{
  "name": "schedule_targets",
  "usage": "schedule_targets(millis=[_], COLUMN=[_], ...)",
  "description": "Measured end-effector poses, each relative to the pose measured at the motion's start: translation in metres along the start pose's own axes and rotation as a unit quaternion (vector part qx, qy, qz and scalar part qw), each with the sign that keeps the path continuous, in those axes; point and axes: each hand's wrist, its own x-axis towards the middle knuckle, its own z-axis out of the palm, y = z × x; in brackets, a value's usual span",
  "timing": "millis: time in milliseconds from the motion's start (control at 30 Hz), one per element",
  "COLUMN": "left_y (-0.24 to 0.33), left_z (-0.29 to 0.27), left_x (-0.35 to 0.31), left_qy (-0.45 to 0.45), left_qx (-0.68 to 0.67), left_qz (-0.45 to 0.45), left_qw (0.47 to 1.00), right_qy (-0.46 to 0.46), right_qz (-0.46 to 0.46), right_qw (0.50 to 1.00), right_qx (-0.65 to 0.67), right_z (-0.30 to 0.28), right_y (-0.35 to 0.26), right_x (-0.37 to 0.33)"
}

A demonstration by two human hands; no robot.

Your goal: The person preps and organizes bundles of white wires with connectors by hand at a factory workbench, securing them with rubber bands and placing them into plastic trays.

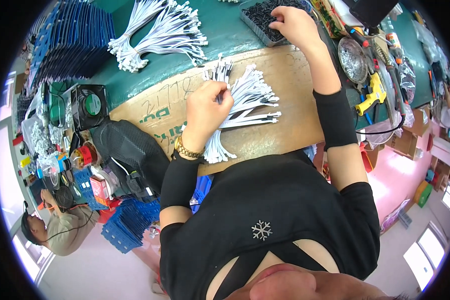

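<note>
My left hand [207, 110] is closed in a pinch over a spread of white cables [250, 95] on the cardboard sheet [295, 100]. Whatever its fingertips hold is hidden under them. Just beyond its knuckles lie cable ends with black pieces [220, 70] on them. At the far right, my right hand [297, 27] reaches over a tray [271, 41] of small black parts [261, 17]. Its thumb and forefinger are bent close together at the parts, and anything between them is too small to make out.
Bundled white cables [167, 32] lie on the green table at the far left, beside stacked blue racks [72, 40]. To the right are a metal bowl [354, 59] and a yellow glue gun [372, 95]. A black bag [130, 150] and a small fan [91, 104] stand left. Another person [67, 230] sits lower left.
</note>
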Motion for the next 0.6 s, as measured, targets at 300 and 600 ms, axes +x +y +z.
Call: schedule_targets(millis=[300,600], left_y=[0.002,-0.007], left_z=[-0.007,-0.008], left_x=[-0.003,-0.002], left_qy=[-0.015,-0.066], left_qx=[-0.006,-0.061], left_qz=[-0.006,-0.067], left_qw=[1.000,0.994], right_qy=[-0.099,0.071], right_qz=[0.007,-0.042], right_qw=[0.995,0.994], right_qx=[0.032,0.065], right_z=[0.010,0.022], right_y=[0.009,0.024], right_x=[0.013,0.006])
